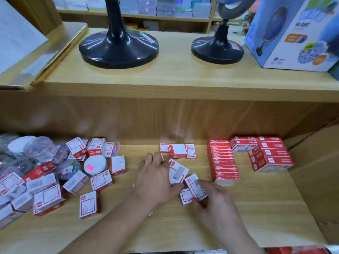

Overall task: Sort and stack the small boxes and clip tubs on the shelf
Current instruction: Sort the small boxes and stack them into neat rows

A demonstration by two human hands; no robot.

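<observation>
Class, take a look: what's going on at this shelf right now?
A person is sorting small boxes on a wooden shelf. The left hand grips a middle box, and the right hand pinches a tilted box beside it. A jumbled pile of boxes and clip tubs lies to the left; neat red stacks stand to the right.

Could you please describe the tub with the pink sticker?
The tub is round; its white, plastic-looking lid faces up, bearing a pink square sticker. Its body is mostly hidden. It sits in the left pile on the lower shelf, crowded by red-and-white boxes and a clear tub of coloured clips.
</observation>
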